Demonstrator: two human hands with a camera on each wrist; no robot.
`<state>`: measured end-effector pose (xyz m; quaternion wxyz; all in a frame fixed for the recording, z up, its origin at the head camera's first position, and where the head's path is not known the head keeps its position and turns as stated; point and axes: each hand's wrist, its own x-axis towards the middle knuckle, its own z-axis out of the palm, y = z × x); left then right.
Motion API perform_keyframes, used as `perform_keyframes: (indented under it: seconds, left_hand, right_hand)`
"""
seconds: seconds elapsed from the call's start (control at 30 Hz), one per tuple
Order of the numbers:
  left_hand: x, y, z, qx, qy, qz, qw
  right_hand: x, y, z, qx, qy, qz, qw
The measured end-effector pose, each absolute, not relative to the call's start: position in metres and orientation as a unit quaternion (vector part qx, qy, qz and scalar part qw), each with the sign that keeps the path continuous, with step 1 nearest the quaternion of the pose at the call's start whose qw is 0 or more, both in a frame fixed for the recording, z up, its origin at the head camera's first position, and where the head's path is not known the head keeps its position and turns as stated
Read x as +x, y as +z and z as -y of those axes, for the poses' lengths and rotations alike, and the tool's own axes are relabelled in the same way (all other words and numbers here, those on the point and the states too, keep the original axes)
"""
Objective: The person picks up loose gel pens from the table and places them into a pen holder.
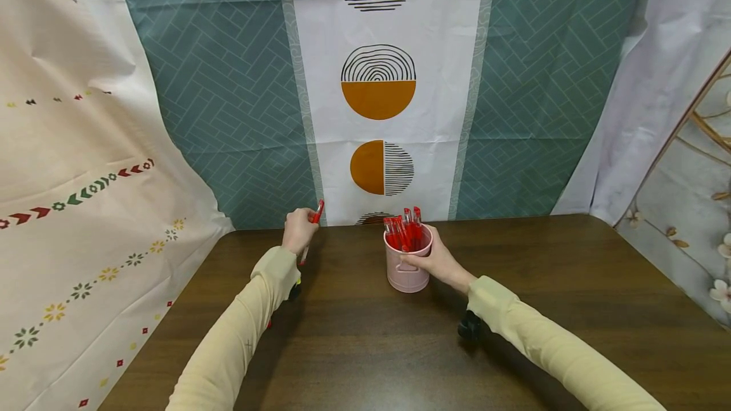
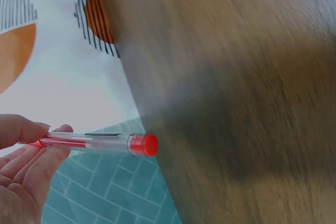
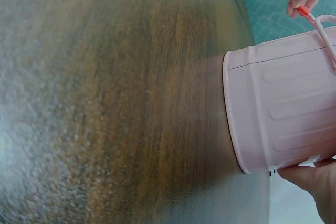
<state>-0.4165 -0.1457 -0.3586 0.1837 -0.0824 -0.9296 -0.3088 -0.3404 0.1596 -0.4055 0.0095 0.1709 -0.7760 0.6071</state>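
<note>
My left hand (image 1: 299,231) pinches a red pen (image 1: 318,210) near the far edge of the table, left of a pink bucket-shaped pen holder (image 1: 407,279). In the left wrist view, the clear-barreled pen (image 2: 105,142) sticks out between thumb and fingers, its red end pointing right. My right hand (image 1: 441,262) grips the pen holder from its right side, thumb near the rim. Several red pens (image 1: 408,231) with clear caps stand inside, leaning various ways. The right wrist view shows the pen holder's ribbed wall (image 3: 286,98) and part of the right hand (image 3: 321,186).
A dark brown wooden table (image 1: 365,360) lies under both arms. Patterned cloth (image 1: 228,81) hangs right behind its far edge, with a light embroidered cloth (image 1: 85,240) at the left and a floral one (image 1: 685,227) at the right.
</note>
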Motion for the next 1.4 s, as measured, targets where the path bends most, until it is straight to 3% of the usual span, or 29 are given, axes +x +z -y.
perform_keyframes:
  seconds: [0.33, 1.4]
  left_hand:
    - [-0.413, -0.346, 0.136, -0.083, -0.404, 0.896, 0.161]
    - [-0.372, -0.294, 0.065, -0.183, -0.659, 0.721, 0.110]
  right_hand:
    - [-0.321, -0.387, -0.156, 0.169, 0.599, 0.783, 0.005]
    - [-0.320, -0.384, -0.154, 0.170, 0.601, 0.781, 0.006]
